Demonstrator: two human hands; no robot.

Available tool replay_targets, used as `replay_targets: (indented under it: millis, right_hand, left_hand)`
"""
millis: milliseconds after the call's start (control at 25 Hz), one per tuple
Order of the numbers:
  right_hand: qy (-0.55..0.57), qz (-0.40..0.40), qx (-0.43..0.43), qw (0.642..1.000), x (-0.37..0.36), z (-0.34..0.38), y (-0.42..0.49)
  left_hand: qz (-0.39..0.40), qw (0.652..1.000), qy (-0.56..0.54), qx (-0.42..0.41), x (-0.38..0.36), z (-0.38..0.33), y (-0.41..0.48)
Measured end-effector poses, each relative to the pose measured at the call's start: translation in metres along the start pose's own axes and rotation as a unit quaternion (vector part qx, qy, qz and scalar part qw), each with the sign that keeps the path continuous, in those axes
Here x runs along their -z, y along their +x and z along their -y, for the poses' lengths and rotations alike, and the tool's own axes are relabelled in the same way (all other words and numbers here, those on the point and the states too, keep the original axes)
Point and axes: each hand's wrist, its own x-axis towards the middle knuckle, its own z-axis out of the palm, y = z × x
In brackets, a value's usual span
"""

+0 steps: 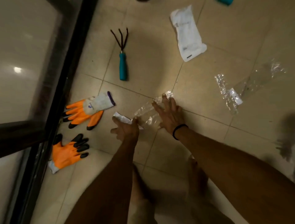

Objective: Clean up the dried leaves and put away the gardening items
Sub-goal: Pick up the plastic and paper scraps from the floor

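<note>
A clear plastic bag [147, 112] with a white label end lies on the tiled floor in the middle of the view. My right hand [169, 115] lies flat on it with straight, spread fingers and presses it down. My left hand [126, 129] pinches the bag's near end by the white label. A hand rake [122, 64] with a teal handle and three dark prongs lies further off. Two orange gloves with black fingertips lie to the left, one [84, 112] beside the bag and the other [67, 153] nearer to me.
A dark-framed glass door [52, 89] runs along the left. A white packet [186, 33] lies at the top right, and a second crumpled clear bag [229, 94] at the right. Something teal [225, 1] peeks in at the top edge. My bare feet [140, 188] stand below.
</note>
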Motion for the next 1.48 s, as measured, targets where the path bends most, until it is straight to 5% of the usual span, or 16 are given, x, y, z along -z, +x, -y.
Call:
replay_targets:
  millis: [200, 320, 440, 800, 920, 1040, 1200, 1480]
  right_hand:
    - [0.057, -0.091, 0.026, 0.994, -0.067, -0.028, -0.067]
    - [0.173, -0.011, -0.083, 0.981, -0.055, -0.037, -0.100]
    - [0.227, 0.059, -0.104, 0.966, -0.020, -0.029, -0.131]
    - [0.071, 0.086, 0.159, 0.981, 0.132, 0.088, -0.230]
    - [0.064, 0.079, 0.198, 0.975, 0.149, 0.161, -0.263]
    - [0.056, 0.077, 0.254, 0.962, 0.137, 0.244, -0.301]
    - [0.023, 0.088, 0.341, 0.936, 0.081, 0.365, -0.379]
    - [0.002, 0.160, 0.398, 0.903, -0.022, 0.553, -0.552]
  left_hand:
    - [-0.072, 0.993, 0.060, -0.069, -0.003, 0.044, 0.000]
    - [-0.088, 0.991, 0.051, -0.087, 0.027, 0.061, -0.029]
    - [-0.096, 0.994, 0.009, -0.048, 0.067, 0.069, -0.066]
    - [-0.019, 0.960, -0.242, 0.141, 0.219, 0.108, -0.211]
    - [-0.017, 0.925, -0.322, 0.201, 0.269, 0.165, -0.228]
    - [-0.096, 0.882, -0.391, 0.244, 0.317, 0.245, -0.236]
    - [-0.181, 0.810, -0.448, 0.331, 0.369, 0.395, -0.243]
    - [-0.194, 0.683, -0.559, 0.428, 0.456, 0.658, -0.297]
